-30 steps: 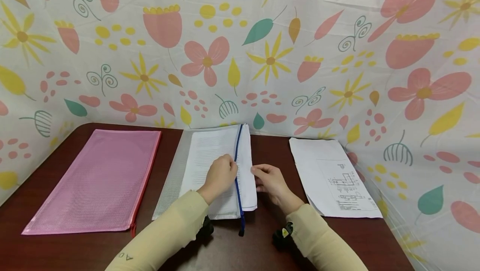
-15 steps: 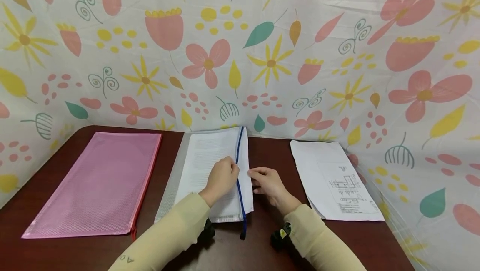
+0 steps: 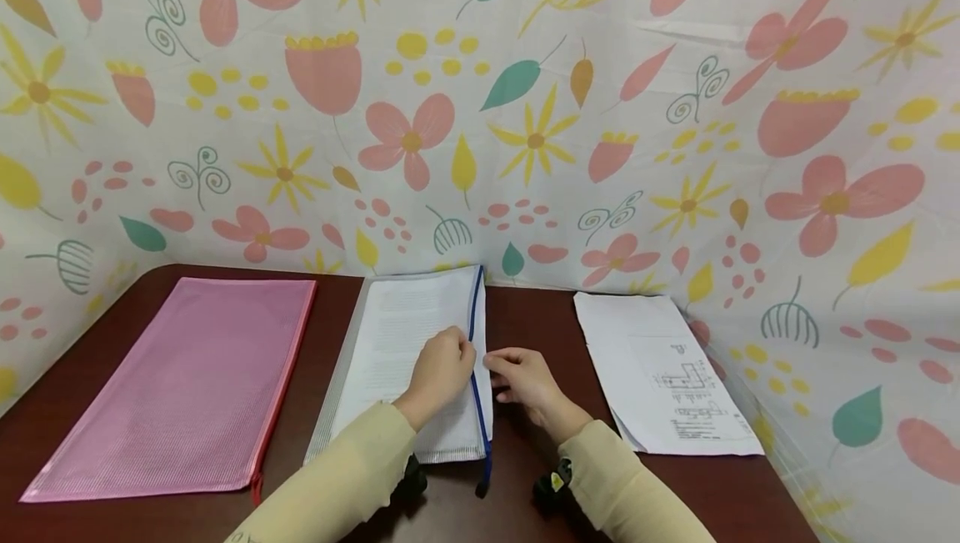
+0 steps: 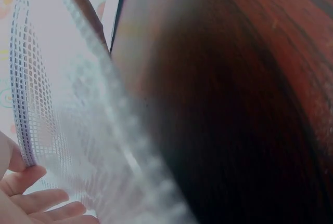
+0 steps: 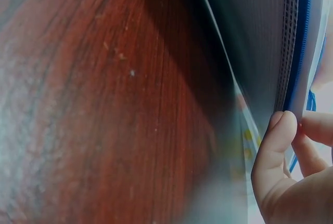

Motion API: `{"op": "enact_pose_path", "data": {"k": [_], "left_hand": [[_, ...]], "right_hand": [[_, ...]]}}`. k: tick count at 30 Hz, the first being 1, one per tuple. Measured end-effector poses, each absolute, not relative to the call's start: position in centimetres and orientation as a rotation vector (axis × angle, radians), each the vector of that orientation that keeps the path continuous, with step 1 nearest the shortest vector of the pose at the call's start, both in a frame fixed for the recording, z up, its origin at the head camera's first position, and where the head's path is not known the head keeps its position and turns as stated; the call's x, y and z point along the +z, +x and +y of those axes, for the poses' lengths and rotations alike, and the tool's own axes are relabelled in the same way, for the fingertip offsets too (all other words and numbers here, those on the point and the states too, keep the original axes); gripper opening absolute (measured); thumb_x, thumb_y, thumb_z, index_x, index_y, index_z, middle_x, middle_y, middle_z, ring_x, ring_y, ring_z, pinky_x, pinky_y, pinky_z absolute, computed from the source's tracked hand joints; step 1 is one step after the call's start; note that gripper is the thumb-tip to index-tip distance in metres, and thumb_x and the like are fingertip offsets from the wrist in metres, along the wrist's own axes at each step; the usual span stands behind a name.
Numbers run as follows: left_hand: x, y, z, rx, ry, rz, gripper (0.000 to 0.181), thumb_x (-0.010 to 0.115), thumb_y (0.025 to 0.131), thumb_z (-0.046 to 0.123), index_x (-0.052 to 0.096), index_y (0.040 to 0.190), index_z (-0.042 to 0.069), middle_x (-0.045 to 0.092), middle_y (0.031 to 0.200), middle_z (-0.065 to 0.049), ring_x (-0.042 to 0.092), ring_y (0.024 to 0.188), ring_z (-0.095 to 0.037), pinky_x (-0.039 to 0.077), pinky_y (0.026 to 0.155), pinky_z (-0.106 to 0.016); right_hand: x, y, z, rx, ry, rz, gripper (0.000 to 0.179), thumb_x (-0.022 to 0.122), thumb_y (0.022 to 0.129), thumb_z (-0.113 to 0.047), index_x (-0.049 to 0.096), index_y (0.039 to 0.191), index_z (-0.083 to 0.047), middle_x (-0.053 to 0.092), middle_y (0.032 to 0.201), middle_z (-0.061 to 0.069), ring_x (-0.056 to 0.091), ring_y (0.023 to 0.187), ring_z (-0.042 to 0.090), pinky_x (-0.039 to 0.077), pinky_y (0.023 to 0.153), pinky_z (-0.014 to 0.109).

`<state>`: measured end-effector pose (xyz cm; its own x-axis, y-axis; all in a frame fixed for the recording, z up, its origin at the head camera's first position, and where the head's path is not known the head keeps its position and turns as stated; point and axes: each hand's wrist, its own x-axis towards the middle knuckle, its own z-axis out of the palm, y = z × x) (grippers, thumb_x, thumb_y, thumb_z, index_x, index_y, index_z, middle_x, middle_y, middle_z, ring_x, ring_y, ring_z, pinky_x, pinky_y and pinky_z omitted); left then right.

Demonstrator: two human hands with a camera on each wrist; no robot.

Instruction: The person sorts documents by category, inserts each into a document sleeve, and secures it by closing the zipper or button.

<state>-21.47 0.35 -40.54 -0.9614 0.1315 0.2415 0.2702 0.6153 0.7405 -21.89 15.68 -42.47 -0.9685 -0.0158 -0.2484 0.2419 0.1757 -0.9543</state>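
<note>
A clear mesh zip pouch (image 3: 330,409) with a blue zipper (image 3: 476,389) along its right side lies mid-table. Most of a stack of printed paper (image 3: 480,318) sits inside it, and a narrow strip sticks out past the zipper. My left hand (image 3: 438,372) grips the pouch by its opening edge; in the left wrist view, fingers (image 4: 41,200) curl at the mesh edge. With thumb and forefinger, my right hand (image 3: 531,380) pinches the right edge of the paper. The right wrist view shows that thumb (image 5: 281,130) beside the blue zipper.
To the left lies a pink mesh pouch (image 3: 187,384) with a red zipper. Another sheet stack (image 3: 667,376) with a printed diagram is on the right of the dark wooden table (image 3: 540,318). A flower-patterned curtain (image 3: 405,218) stands behind and at both sides.
The paper has slid left, deeper into the clear pouch, so the strip outside the zipper is narrower. My right hand has moved left with it; my left hand keeps its hold.
</note>
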Motion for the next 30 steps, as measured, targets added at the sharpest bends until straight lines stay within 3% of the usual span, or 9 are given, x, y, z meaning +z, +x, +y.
{"op": "enact_pose_path", "data": {"k": [30], "left_hand": [[-40.59,-21.28,1.03,-1.269,-0.343,-2.649,0.016,0.049,0.091,0.01,0.054,0.076,0.006,0.051,0.067,-0.003,0.044,0.055,-0.012,0.037,0.049,-0.023]], "right_hand": [[-42.88,-21.78,14.78,-1.851,0.119,2.292,0.025,0.068,0.085,-0.018,0.07,0.1,0.002,0.057,0.074,0.0,0.05,0.055,0.009,0.046,0.045,0.022]]}}
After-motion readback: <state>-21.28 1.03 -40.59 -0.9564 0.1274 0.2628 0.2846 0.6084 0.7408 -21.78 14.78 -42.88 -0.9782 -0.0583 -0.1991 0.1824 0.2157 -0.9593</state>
